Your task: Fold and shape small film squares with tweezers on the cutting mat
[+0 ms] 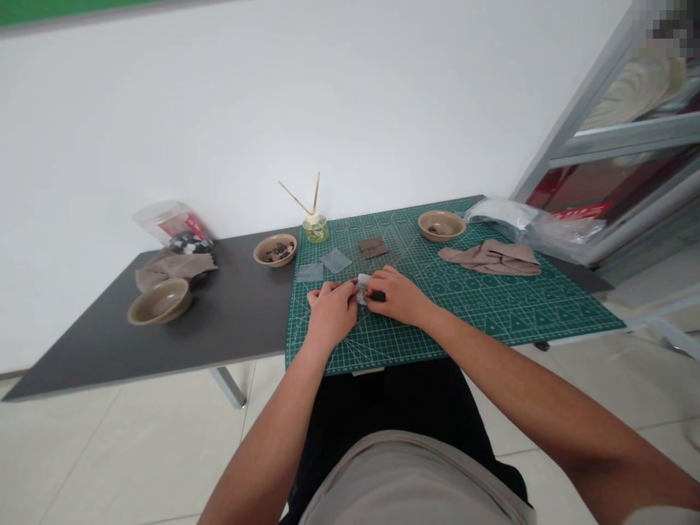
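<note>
Both my hands meet over a green cutting mat (481,299). Between them is a small light-grey speckled piece (362,280), mostly covered by fingers. My left hand (335,306) grips its left side with the fingertips. A small black piece (377,296) is pinched in my right hand (398,295), touching or just beside the grey piece; I cannot tell which. Just beyond the hands lie two thin grey squares (335,260) and a brown square sheet (372,247), flat on the mat.
A bowl of dark and tan bits (275,250) stands left of a reed diffuser (316,226). Another bowl (442,225), a brown cloth (495,259) and plastic packaging (536,222) are at right. Far left are a bowl (160,302), cloth (175,268) and clear tub (173,224).
</note>
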`<action>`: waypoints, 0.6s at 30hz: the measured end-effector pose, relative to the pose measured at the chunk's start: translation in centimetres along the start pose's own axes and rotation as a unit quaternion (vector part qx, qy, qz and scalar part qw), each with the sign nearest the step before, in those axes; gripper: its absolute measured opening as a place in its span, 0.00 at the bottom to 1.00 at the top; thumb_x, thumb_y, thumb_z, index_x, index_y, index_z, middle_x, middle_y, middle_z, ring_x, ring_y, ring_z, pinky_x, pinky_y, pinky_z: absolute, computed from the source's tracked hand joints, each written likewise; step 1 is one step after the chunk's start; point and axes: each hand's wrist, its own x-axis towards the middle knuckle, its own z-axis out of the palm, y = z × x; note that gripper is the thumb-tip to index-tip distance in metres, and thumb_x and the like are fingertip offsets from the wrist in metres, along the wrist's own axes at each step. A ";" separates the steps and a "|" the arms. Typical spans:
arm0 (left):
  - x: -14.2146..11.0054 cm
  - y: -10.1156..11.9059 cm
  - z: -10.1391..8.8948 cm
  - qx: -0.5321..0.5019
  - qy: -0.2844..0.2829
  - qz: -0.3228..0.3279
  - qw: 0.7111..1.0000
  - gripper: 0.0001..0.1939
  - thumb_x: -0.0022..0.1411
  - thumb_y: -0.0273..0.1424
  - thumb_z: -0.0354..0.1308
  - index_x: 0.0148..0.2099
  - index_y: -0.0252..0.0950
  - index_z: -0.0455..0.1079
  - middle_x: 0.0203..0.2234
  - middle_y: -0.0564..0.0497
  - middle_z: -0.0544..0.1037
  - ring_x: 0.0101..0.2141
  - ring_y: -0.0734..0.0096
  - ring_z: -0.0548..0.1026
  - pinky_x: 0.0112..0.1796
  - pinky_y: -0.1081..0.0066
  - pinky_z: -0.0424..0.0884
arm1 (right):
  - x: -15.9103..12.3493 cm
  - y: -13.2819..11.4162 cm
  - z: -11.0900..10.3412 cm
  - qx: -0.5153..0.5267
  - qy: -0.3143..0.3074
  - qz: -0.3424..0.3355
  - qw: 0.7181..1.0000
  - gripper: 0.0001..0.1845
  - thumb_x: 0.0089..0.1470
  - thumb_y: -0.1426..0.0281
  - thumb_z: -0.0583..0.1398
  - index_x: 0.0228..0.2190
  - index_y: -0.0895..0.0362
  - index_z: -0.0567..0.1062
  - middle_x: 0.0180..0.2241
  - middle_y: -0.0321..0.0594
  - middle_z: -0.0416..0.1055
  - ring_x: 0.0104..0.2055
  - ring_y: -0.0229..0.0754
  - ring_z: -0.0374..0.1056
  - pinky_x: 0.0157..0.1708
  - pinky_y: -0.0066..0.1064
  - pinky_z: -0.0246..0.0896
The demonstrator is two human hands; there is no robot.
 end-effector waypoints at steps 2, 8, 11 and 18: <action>0.0 0.0 0.0 0.001 -0.001 0.004 1.000 0.09 0.64 0.28 0.50 0.40 0.44 0.71 0.52 0.54 0.78 0.52 0.58 0.69 0.49 0.53 0.55 | 0.0 0.1 0.1 -0.014 0.013 0.027 0.999 0.04 0.55 0.71 0.62 0.28 0.56 0.74 0.33 0.41 0.71 0.39 0.45 0.60 0.42 0.37 0.56; 0.0 0.0 -0.1 0.007 -0.013 -0.004 1.000 0.10 0.64 0.28 0.50 0.41 0.44 0.72 0.50 0.52 0.79 0.52 0.58 0.68 0.50 0.53 0.54 | 0.1 -0.1 -0.1 0.004 -0.018 -0.023 1.000 0.04 0.55 0.72 0.62 0.27 0.55 0.73 0.32 0.38 0.72 0.37 0.43 0.61 0.44 0.36 0.55; 0.0 0.1 -0.2 0.010 -0.018 -0.007 1.000 0.10 0.65 0.29 0.50 0.41 0.44 0.72 0.51 0.52 0.78 0.53 0.59 0.68 0.50 0.54 0.54 | 0.0 -0.1 -0.2 -0.003 -0.011 0.011 1.000 0.05 0.52 0.71 0.63 0.26 0.55 0.72 0.31 0.39 0.70 0.38 0.44 0.60 0.44 0.37 0.55; 0.0 0.3 -0.5 0.011 -0.023 -0.004 1.000 0.08 0.64 0.38 0.54 0.43 0.43 0.70 0.51 0.50 0.77 0.51 0.57 0.68 0.50 0.54 0.55 | 0.0 0.2 -0.2 -0.008 0.022 0.110 0.994 0.05 0.58 0.69 0.60 0.30 0.56 0.73 0.33 0.40 0.72 0.39 0.45 0.62 0.44 0.37 0.55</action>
